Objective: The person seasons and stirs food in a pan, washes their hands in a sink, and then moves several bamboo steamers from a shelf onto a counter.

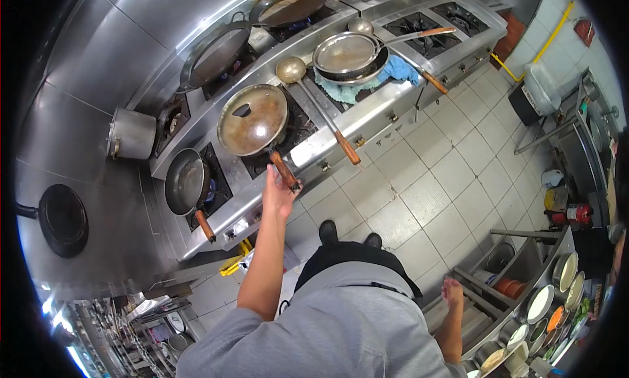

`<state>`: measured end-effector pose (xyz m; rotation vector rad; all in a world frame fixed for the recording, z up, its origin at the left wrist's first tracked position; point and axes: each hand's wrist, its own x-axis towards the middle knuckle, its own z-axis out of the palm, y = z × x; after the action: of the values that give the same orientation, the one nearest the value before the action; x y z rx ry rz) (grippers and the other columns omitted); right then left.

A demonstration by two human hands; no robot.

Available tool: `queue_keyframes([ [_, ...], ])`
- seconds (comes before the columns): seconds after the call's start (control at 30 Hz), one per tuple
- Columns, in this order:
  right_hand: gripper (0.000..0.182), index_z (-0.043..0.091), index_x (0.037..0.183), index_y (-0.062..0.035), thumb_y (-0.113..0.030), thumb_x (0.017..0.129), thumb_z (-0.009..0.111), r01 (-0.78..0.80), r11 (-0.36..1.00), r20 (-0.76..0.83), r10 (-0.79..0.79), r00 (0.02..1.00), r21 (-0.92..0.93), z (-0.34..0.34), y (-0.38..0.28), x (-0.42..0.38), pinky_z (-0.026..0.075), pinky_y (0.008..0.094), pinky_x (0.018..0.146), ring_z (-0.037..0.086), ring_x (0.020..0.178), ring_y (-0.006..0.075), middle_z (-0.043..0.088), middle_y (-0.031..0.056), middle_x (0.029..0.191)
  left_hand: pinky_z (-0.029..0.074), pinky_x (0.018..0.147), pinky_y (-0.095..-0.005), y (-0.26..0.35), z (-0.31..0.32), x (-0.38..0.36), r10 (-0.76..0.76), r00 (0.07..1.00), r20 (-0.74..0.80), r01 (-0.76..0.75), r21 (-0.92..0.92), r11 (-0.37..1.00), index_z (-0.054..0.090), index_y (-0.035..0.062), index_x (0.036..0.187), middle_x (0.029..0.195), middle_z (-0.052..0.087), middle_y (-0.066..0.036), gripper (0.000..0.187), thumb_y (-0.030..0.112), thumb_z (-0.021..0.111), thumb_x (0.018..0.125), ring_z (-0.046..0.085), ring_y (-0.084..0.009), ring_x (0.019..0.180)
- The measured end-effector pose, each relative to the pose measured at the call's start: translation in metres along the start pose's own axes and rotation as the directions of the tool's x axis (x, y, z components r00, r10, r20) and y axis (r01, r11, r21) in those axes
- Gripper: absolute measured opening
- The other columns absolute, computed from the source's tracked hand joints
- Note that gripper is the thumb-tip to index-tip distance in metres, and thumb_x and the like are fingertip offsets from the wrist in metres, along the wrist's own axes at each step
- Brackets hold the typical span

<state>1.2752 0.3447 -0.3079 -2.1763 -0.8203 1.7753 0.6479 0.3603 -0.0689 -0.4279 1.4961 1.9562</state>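
At the front of the stove, my left hand (280, 196) is closed around the wooden handle of a frying pan (280, 132). A domed metal lid (262, 116) with a dark knob covers this pan, which sits over a burner. Left of it, a smaller dark frying pan (186, 181) rests on another burner, with a flame visible beside it. A long ladle (314, 99) with a wooden handle lies to the right of the covered pan. My right hand (452, 293) hangs low at my side, fingers curled, and nothing shows in it.
Further right are a stacked pan (347, 52), a blue cloth (398, 71) and a second ladle (419, 70). Large pans (216, 60) stand along the back, near a tall pot (133, 134). Behind me on the right, a counter carries several food containers (540, 304).
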Motion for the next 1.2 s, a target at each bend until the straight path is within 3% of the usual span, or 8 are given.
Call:
queue_keyframes([
  [0.07,0.008,0.059,0.087,-0.0141,-0.022,0.089,0.059,0.013,1.0,0.009,-0.013,1.0,-0.025,0.006,-0.007,0.003,0.034,0.023,0.039,0.048,0.047,0.0084,0.055,-0.0017,0.065,0.039,0.051,-0.0289,0.008,0.028,-0.02,-0.171,0.98,0.107,0.183,-0.111,0.977,0.05,0.0135,0.098,0.072,0.047,0.0,0.034,0.047,0.05,0.093,0.046,-0.0139,0.058],
  [0.17,0.008,0.059,0.087,-0.0152,-0.023,0.089,0.06,0.035,0.999,0.015,-0.034,0.999,-0.035,0.012,-0.015,-0.001,0.033,0.0227,0.039,0.048,0.047,0.0081,0.055,-0.0022,0.065,0.032,0.046,-0.025,-0.017,0.002,0.042,-0.139,0.957,0.255,0.175,-0.124,0.977,0.051,0.0189,0.099,0.069,0.047,0.002,0.031,0.049,0.045,0.095,0.042,-0.0103,0.053],
  [0.4,0.009,0.061,0.092,-0.0152,-0.023,0.088,0.059,0.082,0.996,-0.005,-0.082,0.997,-0.027,0.017,-0.007,-0.021,0.034,0.0222,0.041,0.048,0.048,0.0077,0.054,-0.0034,0.067,0.03,0.045,-0.0232,-0.007,-0.014,0.048,-0.179,0.95,0.257,0.19,-0.02,0.982,0.051,0.021,0.099,0.069,0.047,0.002,0.03,0.05,0.044,0.095,0.041,-0.0106,0.054],
  [0.7,0.011,0.059,0.097,-0.0126,-0.019,0.088,0.058,0.035,0.999,-0.053,-0.035,0.998,0.005,0.02,0.075,-0.077,0.035,0.022,0.041,0.048,0.048,0.008,0.054,-0.0028,0.066,0.031,0.046,-0.0231,0.002,-0.027,0.043,-0.17,0.948,0.269,0.177,-0.002,0.984,0.049,0.0174,0.102,0.068,0.047,0.0,0.031,0.048,0.045,0.096,0.04,-0.0106,0.054],
  [0.87,0.011,0.06,0.096,-0.0133,-0.021,0.089,0.058,-0.01,0.999,-0.077,0.013,0.997,0.041,0.01,0.112,-0.093,0.036,0.0233,0.041,0.048,0.048,0.0086,0.054,-0.0026,0.066,0.043,0.05,-0.0262,-0.003,-0.039,0.059,-0.142,0.94,0.31,0.156,-0.019,0.988,0.049,0.0121,0.102,0.075,0.053,-0.005,0.037,0.049,0.044,0.095,0.048,-0.0154,0.059],
  [1.03,0.011,0.061,0.096,-0.0149,-0.023,0.088,0.059,-0.04,0.998,-0.077,0.043,0.996,0.045,-0.003,0.138,-0.074,0.036,0.0242,0.042,0.048,0.049,0.0086,0.055,-0.0022,0.068,0.052,0.061,-0.0341,-0.035,-0.071,0.056,-0.005,0.96,0.28,0.044,-0.133,0.99,0.049,0.0076,0.1,0.079,0.055,-0.01,0.037,0.044,0.044,0.096,0.056,-0.0239,0.068],
  [1.13,0.012,0.061,0.097,-0.0147,-0.023,0.089,0.059,-0.04,0.999,-0.067,0.042,0.997,0.032,-0.014,0.128,-0.07,0.035,0.0243,0.042,0.048,0.049,0.0087,0.055,-0.0023,0.068,0.051,0.064,-0.0354,-0.095,-0.122,0.117,0.077,0.993,0.093,-0.058,-0.197,0.979,0.048,0.0064,0.098,0.091,0.056,-0.013,0.034,0.04,0.046,0.094,0.056,-0.0296,0.072],
  [1.2,0.013,0.061,0.097,-0.0146,-0.024,0.089,0.059,-0.017,1.0,-0.095,0.02,0.995,0.026,-0.025,0.125,-0.074,0.035,0.0237,0.042,0.048,0.05,0.0083,0.055,-0.0024,0.068,0.052,0.071,-0.04,-0.126,-0.143,0.143,0.017,0.989,-0.15,-0.037,-0.132,0.991,0.047,0.0059,0.109,0.105,0.051,-0.014,0.035,0.036,0.05,0.091,0.054,-0.0314,0.086],
])
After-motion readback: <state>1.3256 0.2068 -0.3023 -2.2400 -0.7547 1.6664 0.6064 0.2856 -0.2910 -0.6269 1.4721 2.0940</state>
